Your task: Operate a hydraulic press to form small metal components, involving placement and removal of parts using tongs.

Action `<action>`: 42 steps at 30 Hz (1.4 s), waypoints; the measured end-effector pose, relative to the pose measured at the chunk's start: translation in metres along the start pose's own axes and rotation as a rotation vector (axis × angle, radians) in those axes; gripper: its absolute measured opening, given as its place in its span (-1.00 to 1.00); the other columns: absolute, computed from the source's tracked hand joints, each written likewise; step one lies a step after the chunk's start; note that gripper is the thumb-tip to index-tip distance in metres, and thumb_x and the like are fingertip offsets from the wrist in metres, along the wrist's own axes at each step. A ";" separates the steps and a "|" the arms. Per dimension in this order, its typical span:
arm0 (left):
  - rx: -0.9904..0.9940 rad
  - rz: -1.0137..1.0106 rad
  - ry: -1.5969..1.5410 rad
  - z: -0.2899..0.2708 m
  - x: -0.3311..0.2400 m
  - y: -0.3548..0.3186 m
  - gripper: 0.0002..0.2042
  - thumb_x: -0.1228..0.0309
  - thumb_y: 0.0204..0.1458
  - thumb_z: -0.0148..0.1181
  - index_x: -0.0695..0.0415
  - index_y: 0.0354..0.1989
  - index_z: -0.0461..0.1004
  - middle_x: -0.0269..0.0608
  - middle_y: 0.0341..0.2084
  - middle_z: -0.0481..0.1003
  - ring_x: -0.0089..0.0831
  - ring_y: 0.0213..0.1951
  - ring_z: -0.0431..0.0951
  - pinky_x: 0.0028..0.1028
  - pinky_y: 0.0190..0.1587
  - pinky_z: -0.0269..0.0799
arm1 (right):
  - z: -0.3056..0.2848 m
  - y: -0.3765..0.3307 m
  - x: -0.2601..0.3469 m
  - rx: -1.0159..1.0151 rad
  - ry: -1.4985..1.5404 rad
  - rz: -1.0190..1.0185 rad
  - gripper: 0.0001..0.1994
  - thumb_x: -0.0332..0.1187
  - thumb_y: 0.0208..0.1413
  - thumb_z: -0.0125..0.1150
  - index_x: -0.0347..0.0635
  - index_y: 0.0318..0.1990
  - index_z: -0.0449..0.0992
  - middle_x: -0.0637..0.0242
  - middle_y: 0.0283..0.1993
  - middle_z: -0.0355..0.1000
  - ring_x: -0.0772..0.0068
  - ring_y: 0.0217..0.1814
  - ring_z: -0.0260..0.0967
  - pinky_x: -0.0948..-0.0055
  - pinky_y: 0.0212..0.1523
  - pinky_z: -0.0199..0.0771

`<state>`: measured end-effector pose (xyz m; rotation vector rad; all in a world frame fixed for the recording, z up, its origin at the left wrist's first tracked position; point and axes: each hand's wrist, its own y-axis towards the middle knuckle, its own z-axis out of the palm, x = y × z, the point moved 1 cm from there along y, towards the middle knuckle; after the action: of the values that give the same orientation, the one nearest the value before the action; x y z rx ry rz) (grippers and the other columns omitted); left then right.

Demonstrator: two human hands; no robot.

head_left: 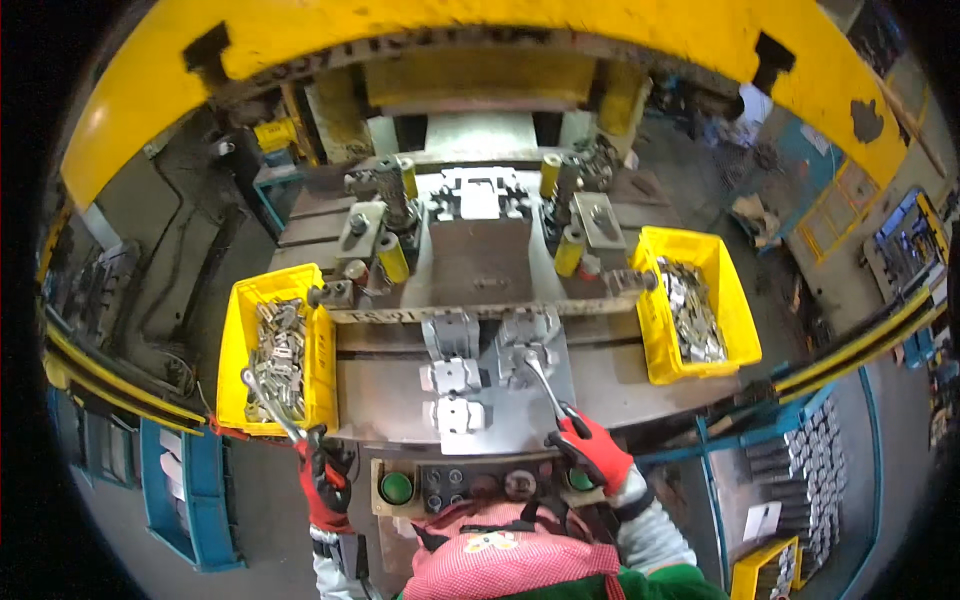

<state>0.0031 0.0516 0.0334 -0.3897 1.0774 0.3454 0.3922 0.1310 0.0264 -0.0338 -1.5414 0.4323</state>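
Observation:
My left hand (325, 482), in a red and black glove, is closed around a long wrench-like metal tool (273, 408). Its rounded end hangs over the left yellow bin (228, 350), which holds many small metal pieces (279, 352). In my right hand (592, 450), gloved alike, is a second wrench-like metal tool (545, 385). The head of that one meets or overlaps a formed metal part (514, 368) on the table; contact is unclear. Several similar parts stand in two rows, among them a bright one (454, 415) at the front left.
A press die (480, 255) with yellow posts stands beyond the parts, under a large yellow press frame (480, 20). At the right is another yellow bin (742, 340) of metal pieces. A control panel with a green button (396, 488) lies in front of me; blue racks (190, 500) flank it.

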 end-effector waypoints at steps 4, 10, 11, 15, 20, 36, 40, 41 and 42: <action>-0.162 0.059 -0.098 -0.025 0.011 -0.013 -0.74 0.37 -0.05 -0.05 0.10 -0.15 0.24 -0.38 -0.59 0.27 -0.58 -0.55 0.28 -0.44 -0.38 0.32 | -0.004 0.006 0.053 0.026 0.090 -0.025 -0.55 -0.39 -0.03 0.03 -0.23 0.05 0.13 0.51 -0.38 0.18 0.72 -0.33 0.10 0.70 -0.32 0.20; -0.291 -0.028 -0.014 -0.034 0.033 -0.019 -0.85 0.28 -0.05 -0.04 -0.03 -0.30 0.30 -0.55 -0.77 0.13 -0.66 -0.71 0.18 -0.47 -0.59 0.30 | 0.005 0.184 0.126 -0.053 -0.143 -0.650 -0.64 -0.34 -0.05 0.04 -0.20 -0.06 0.24 0.54 -0.47 0.22 0.73 -0.53 0.11 0.67 -0.52 0.20; -0.255 0.010 -0.076 -0.039 0.039 -0.020 -0.82 0.26 -0.04 -0.05 -0.03 -0.26 0.30 -0.54 -0.79 0.12 -0.68 -0.74 0.16 -0.51 -0.65 0.27 | 0.008 0.206 0.133 -0.064 -0.134 -0.557 -0.68 -0.33 -0.07 0.07 -0.19 -0.12 0.27 0.55 -0.48 0.22 0.74 -0.52 0.11 0.67 -0.51 0.19; -0.428 -0.046 -0.026 -0.056 0.043 -0.042 -0.83 0.25 -0.04 -0.06 -0.05 -0.27 0.31 -0.54 -0.79 0.12 -0.66 -0.75 0.15 -0.52 -0.67 0.23 | 0.032 0.254 0.142 -0.030 -0.140 -0.282 -0.77 -0.27 -0.13 0.12 -0.10 -0.30 0.32 0.50 -0.51 0.27 0.69 -0.59 0.17 0.67 -0.62 0.17; -0.580 -0.073 0.078 -0.088 0.087 -0.053 -0.83 0.18 -0.07 -0.02 -0.03 -0.43 0.28 -0.45 -0.80 0.17 -0.57 -0.81 0.15 -0.44 -0.74 0.22 | 0.025 0.271 0.126 -0.115 -0.281 -0.279 -0.80 -0.30 -0.11 0.07 -0.10 -0.31 0.32 0.50 -0.55 0.27 0.67 -0.63 0.16 0.64 -0.71 0.14; -0.185 -0.463 0.180 -0.233 0.296 0.004 -0.41 0.22 -0.24 0.24 0.31 -0.13 0.10 -0.13 -0.42 0.35 -0.34 -0.48 0.35 -0.31 -0.48 0.34 | -0.157 -0.088 -0.210 -1.150 0.042 0.054 -0.13 -0.51 -0.22 0.17 -0.23 0.18 -0.34 0.14 0.14 -0.03 0.31 0.13 -0.04 0.40 0.07 0.01; -0.219 -0.482 0.927 -0.250 0.296 0.020 -0.18 0.12 -0.44 0.32 0.41 -0.08 0.02 0.01 -0.29 0.33 -0.22 -0.30 0.37 -0.30 -0.28 0.33 | -0.091 -0.072 -0.219 -0.798 -0.039 0.350 -0.25 -0.15 -0.36 0.31 -0.44 -0.04 0.11 0.03 -0.09 0.24 0.25 -0.05 0.19 0.38 -0.09 0.21; -0.272 -0.492 1.161 -0.246 0.296 0.025 -0.08 0.07 -0.53 0.34 0.44 -0.05 -0.01 0.08 -0.21 0.30 -0.17 -0.20 0.36 -0.31 -0.18 0.31 | -0.092 -0.066 -0.234 -0.785 -0.131 0.374 -0.23 -0.15 -0.38 0.31 -0.44 -0.03 0.11 0.03 -0.09 0.25 0.25 -0.05 0.19 0.39 -0.09 0.21; -0.314 -0.460 1.124 -0.245 0.290 0.029 -0.05 0.07 -0.56 0.35 0.45 -0.04 -0.03 0.10 -0.17 0.28 -0.18 -0.14 0.33 -0.33 -0.15 0.29 | -0.101 -0.055 -0.273 -0.771 -0.222 0.393 -0.21 -0.14 -0.40 0.32 -0.44 -0.02 0.10 0.02 -0.10 0.25 0.25 -0.04 0.20 0.39 -0.08 0.21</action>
<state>-0.0751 -0.0140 -0.3338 -1.1696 1.9684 -0.1714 0.5116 0.0258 -0.2231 -0.9230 -1.8462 0.1230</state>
